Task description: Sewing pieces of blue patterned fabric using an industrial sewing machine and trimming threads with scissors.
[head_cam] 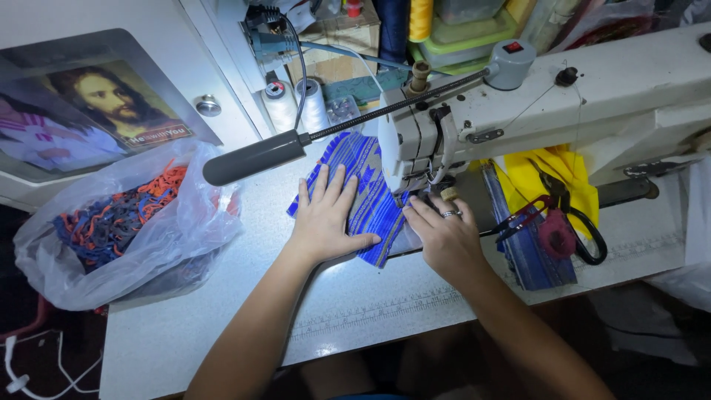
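Needle and presser foot hidden behind sewing machine head (415, 144); blue patterned fabric (366, 196) partly covered by left hand (324, 218); machine body cut off at right edge.

A pale speckled worktable (222, 311) fills the middle of the frame, brightly lit near its centre and dimmer toward the edges; a printed ruler strip (370, 315) runs along its near edge. At upper left a white cabinet face (89, 18) bears a framed picture (89, 111) (glossy, catching glare); the lower left corner shows dark floor (44, 355) with a white cable (29, 370).
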